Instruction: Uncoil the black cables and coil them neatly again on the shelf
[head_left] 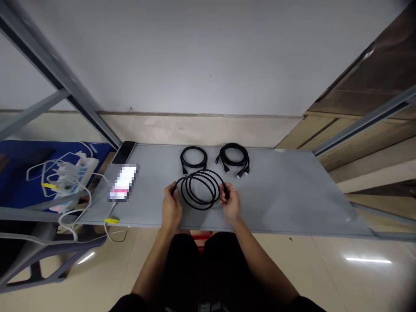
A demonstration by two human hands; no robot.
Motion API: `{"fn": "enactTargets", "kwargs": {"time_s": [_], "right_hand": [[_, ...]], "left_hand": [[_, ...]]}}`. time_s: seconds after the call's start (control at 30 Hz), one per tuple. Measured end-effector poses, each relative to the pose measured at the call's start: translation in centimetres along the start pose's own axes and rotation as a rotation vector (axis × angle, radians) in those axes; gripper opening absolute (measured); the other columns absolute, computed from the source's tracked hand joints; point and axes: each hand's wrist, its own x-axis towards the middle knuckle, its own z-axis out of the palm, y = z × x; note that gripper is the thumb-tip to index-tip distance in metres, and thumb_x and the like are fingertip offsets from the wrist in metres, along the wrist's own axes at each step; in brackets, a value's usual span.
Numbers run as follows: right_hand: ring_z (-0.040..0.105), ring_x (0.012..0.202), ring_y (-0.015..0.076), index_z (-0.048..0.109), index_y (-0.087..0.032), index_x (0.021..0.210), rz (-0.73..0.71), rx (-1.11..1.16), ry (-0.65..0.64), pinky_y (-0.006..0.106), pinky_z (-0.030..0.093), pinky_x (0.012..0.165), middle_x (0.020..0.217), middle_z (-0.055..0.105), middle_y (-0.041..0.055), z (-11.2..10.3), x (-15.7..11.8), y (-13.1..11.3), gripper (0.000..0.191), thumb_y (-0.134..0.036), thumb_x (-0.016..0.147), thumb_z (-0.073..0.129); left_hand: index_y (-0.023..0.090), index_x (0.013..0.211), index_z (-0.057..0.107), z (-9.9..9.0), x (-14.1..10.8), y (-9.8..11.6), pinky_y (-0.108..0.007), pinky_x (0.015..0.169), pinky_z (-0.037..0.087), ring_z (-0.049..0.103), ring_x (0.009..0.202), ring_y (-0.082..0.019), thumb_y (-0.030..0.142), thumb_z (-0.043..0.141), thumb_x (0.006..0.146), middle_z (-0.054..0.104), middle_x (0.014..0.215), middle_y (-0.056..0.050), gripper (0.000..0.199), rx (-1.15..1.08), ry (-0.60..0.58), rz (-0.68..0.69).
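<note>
A loosely coiled black cable (200, 208) lies between my two hands near the front of the grey shelf (292, 195). One end of it is gripped in my left hand (171, 206), fingers closed. My right hand (231, 203) closes around the other end, by its dark plug. Just behind, a smaller coiled black cable (194, 148) rests with its plugs toward me, and the held coil overlaps or nearly touches it. To its right sits a thicker bundle of coiled black cable (234, 145) with several plugs at its front.
On the shelf's left are a phone with a lit, blurred screen (125, 180) and a dark phone-like slab (125, 151). A white power strip (86, 171) with several chargers and white cords stands beyond the left edge. Metal frame posts (87, 112) rise at the sides; a wall closes the back.
</note>
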Motion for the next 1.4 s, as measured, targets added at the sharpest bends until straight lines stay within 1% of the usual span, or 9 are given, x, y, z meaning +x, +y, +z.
{"fn": "enactTargets", "kwargs": {"time_s": [0.1, 0.27, 0.53, 0.73, 0.9, 1.07, 1.17, 1.27, 1.4], "right_hand": [[0.036, 0.053, 0.0112, 0.067, -0.024, 0.082, 0.010, -0.013, -0.006, 0.025, 0.027, 0.047, 0.061, 0.047, -0.0047, -1.6, 0.7, -2.2, 0.039, -0.060, 0.075, 0.080], [0.057, 0.072, 0.0187, 0.073, -0.024, 0.086, -0.051, 0.014, -0.071, 0.033, 0.047, 0.064, 0.080, 0.066, 0.0039, -4.0, 1.8, -6.5, 0.021, -0.042, 0.074, 0.075], [0.068, 0.102, 0.0306, 0.073, -0.030, 0.092, -0.041, -0.042, -0.169, 0.050, 0.055, 0.090, 0.101, 0.073, 0.0098, -7.2, 2.7, -10.3, 0.020, -0.046, 0.085, 0.065], [0.068, 0.124, 0.0351, 0.074, -0.033, 0.093, -0.021, -0.012, -0.192, 0.061, 0.054, 0.104, 0.108, 0.076, 0.0079, -8.7, 2.9, -10.7, 0.015, -0.045, 0.085, 0.068], [0.071, 0.125, 0.0367, 0.070, -0.030, 0.103, 0.149, -0.034, -0.274, 0.058, 0.062, 0.091, 0.117, 0.078, 0.0098, -7.0, 2.0, -9.7, 0.026, -0.049, 0.084, 0.075], [0.076, 0.098, 0.0283, 0.066, -0.025, 0.106, 0.284, -0.255, -0.425, 0.034, 0.062, 0.060, 0.112, 0.077, 0.0101, -3.0, 0.1, -7.3, 0.042, -0.060, 0.086, 0.078], [0.072, 0.097, 0.0239, 0.068, -0.023, 0.097, 0.112, -0.412, -0.583, 0.036, 0.063, 0.075, 0.105, 0.073, 0.0075, -0.9, -1.1, -5.6, 0.036, -0.056, 0.086, 0.080], [0.068, 0.107, 0.0236, 0.068, -0.024, 0.095, -0.129, -0.492, -0.560, 0.040, 0.059, 0.096, 0.109, 0.070, 0.0069, 0.2, -1.9, -4.4, 0.030, -0.047, 0.084, 0.084], [0.067, 0.095, 0.0219, 0.063, -0.026, 0.104, -0.148, -0.518, -0.560, 0.036, 0.059, 0.085, 0.103, 0.069, 0.0040, 0.4, -2.1, -4.1, 0.037, -0.045, 0.082, 0.086]], "left_hand": [[0.019, 0.116, 0.068, -1.6, 0.6, -0.1, -0.050, 0.107, 0.058, 0.071, 0.117, -0.028, 0.042, 0.053, 0.103, 0.072, 0.120, -0.015, 0.030, 0.080, 0.088, 0.082], [0.019, 0.109, 0.075, -3.4, 1.3, 0.6, -0.043, 0.096, 0.060, 0.071, 0.100, -0.026, 0.049, 0.061, 0.097, 0.071, 0.104, -0.011, 0.034, 0.079, 0.086, 0.076], [0.018, 0.107, 0.072, -5.8, 1.4, 1.0, -0.040, 0.097, 0.058, 0.075, 0.101, -0.026, 0.058, 0.068, 0.090, 0.079, 0.110, -0.012, 0.043, -0.073, 0.001, -0.112], [0.020, 0.094, 0.072, -5.8, 1.2, 1.7, -0.036, 0.085, 0.057, 0.073, 0.088, -0.025, 0.063, 0.071, 0.084, 0.078, 0.090, -0.007, 0.045, -0.147, -0.084, -0.197], [0.020, 0.088, 0.074, -4.2, 0.7, 3.8, -0.032, 0.082, 0.055, 0.072, 0.083, -0.022, 0.055, 0.073, 0.086, 0.078, 0.085, -0.005, 0.034, -0.175, -0.290, -0.158], [0.021, 0.092, 0.078, -0.7, -0.3, 5.9, -0.032, 0.083, 0.056, 0.075, 0.087, -0.024, 0.046, 0.072, 0.088, 0.081, 0.090, -0.006, 0.026, -0.246, -0.456, -0.126], [0.021, 0.090, 0.077, 1.3, -1.0, 6.2, -0.033, 0.084, 0.056, 0.075, 0.089, -0.025, 0.045, 0.070, 0.091, 0.080, 0.089, -0.007, 0.024, -0.284, -0.490, -0.137], [0.021, 0.094, 0.076, 2.2, -1.5, 6.0, -0.036, 0.091, 0.057, 0.075, 0.097, -0.027, 0.051, 0.073, 0.090, 0.081, 0.097, -0.009, 0.031, -0.399, -0.468, -0.202], [0.018, 0.100, 0.077, 1.3, -1.5, 5.8, -0.036, 0.090, 0.058, 0.075, 0.097, -0.027, 0.059, 0.083, 0.080, 0.080, 0.096, -0.009, 0.046, -0.529, -0.555, -0.335]]}}
